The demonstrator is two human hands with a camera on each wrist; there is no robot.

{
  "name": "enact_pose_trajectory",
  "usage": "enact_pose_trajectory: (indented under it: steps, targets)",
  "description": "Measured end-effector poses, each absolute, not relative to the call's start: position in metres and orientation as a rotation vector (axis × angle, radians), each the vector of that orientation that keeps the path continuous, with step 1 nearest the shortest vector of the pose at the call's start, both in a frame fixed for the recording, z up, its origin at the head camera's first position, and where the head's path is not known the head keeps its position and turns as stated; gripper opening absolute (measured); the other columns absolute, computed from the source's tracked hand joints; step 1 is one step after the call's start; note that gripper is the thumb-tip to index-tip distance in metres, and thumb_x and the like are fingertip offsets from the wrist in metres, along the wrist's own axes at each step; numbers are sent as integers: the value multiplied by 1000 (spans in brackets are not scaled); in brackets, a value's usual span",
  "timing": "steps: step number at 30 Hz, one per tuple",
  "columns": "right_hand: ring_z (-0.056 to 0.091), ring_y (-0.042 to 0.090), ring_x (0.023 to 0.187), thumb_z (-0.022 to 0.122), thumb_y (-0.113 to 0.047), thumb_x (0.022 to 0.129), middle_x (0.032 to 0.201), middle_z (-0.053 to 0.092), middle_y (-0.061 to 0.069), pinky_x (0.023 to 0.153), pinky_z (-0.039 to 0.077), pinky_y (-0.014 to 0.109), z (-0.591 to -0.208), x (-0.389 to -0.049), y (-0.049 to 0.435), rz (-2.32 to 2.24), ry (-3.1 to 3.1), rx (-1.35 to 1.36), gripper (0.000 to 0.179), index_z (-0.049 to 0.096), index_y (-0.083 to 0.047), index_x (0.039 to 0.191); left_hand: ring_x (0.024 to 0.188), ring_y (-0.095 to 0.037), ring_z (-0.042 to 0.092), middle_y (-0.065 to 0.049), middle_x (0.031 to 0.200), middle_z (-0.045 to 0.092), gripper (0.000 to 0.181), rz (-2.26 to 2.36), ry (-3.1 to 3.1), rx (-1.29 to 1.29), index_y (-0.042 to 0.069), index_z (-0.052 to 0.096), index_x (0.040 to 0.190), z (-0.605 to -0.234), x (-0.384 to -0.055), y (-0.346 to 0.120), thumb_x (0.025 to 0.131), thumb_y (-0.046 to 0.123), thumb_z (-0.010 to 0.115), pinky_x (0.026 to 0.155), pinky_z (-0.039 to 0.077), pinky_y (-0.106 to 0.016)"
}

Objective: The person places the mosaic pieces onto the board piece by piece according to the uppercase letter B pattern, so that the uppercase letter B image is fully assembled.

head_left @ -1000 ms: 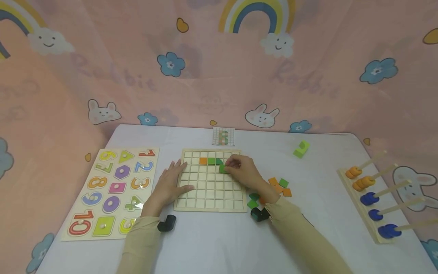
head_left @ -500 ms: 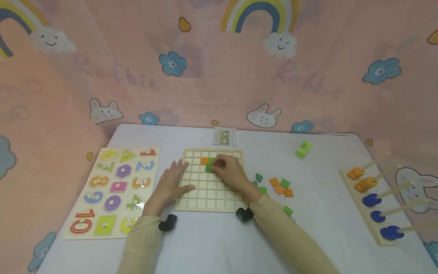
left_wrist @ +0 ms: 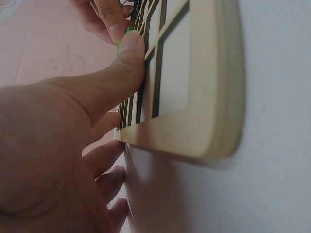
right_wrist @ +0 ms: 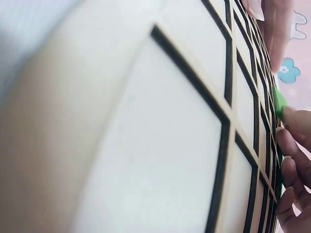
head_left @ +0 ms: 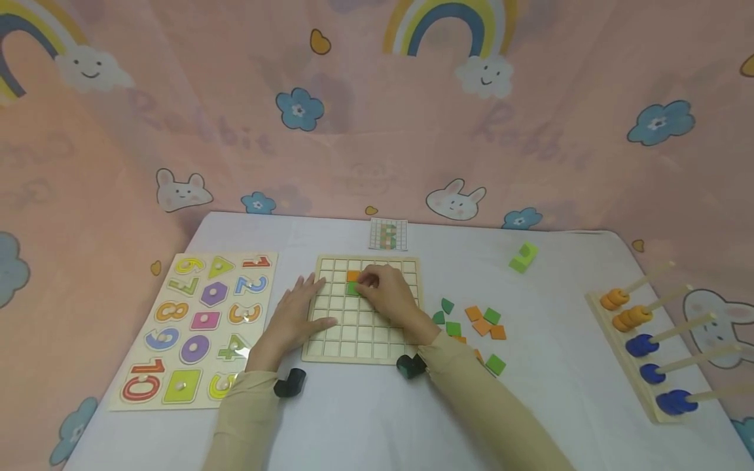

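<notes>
A wooden grid board lies on the white table. My left hand rests on its left edge with spread fingers; in the left wrist view the thumb lies on the frame. In my right hand, thumb and fingertips pinch a green square tile, which is tilted in the right wrist view. The tile is over the cell just below an orange square tile set in the grid. Tiles to the right of the orange one are hidden behind the right hand.
Loose orange tiles and green tiles lie right of the board. A pattern card is behind it. A number puzzle stands left, a peg counter right, and light green blocks at the back right.
My right hand has moved left across the board with the green tile, from near the right columns to below the orange tile. The left hand has stayed on the board's edge.
</notes>
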State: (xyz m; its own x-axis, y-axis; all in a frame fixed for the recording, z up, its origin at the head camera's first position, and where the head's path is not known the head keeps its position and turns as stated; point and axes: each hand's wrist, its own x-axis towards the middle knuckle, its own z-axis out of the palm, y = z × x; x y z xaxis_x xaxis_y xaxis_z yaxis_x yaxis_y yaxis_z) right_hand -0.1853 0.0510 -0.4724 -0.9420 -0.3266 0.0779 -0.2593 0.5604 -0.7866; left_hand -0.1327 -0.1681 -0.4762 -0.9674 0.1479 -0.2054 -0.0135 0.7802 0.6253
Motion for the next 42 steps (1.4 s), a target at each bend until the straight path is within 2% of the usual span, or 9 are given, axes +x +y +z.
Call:
enact_pose_trajectory:
  steps: [11,18,28,32,34,37,42]
  targets:
    - [59,15,80,78,-10,96,89,74,5,72,50,24,-472,-185,47,-1271,2724,-495,8,82,-5,101,167,-34,4,-14,178,17,91,948,2731,108,11,34,167,-478,-133,-170,93,33,82,138,2,-53]
    - [61,19,94,77,-12,97,98,73,5,85,54,34,-472,-181,56,-1200,2747,-509,13,82,-7,108,167,-34,4,-13,178,17,91,959,2727,102,11,34,167,-479,-132,-170,93,33,82,139,2,-53]
    - [61,26,108,79,-12,95,112,75,8,94,51,38,-476,-173,106,-1224,2704,-533,17,80,-7,111,168,-32,4,-12,179,17,92,975,2726,86,12,34,167,-479,-132,-169,92,33,83,139,1,-51]
    - [59,28,108,80,-11,94,117,72,12,94,50,38,-473,-168,137,-1217,2682,-491,21,78,-5,114,168,-32,4,-12,179,17,92,967,2729,84,12,34,167,-479,-132,-169,92,33,83,139,1,-51]
    - [58,29,110,80,-10,93,119,71,13,97,51,40,-473,-166,154,-1197,2685,-463,25,77,-5,117,168,-32,4,-12,178,17,92,969,2730,84,12,34,167,-479,-132,-169,92,33,83,139,1,-51]
    - [57,33,118,80,-11,93,124,67,15,108,52,51,-470,-162,181,-1167,2671,-420,31,74,-4,123,168,-33,4,-12,178,17,92,971,2733,89,12,34,167,-480,-132,-168,91,33,83,139,1,-51]
    - [50,40,133,82,-16,92,136,62,18,120,41,67,-466,-157,220,-1067,2649,-403,41,71,-5,130,168,-33,4,-12,178,17,93,971,2731,94,12,34,167,-479,-132,-168,91,33,83,139,1,-52]
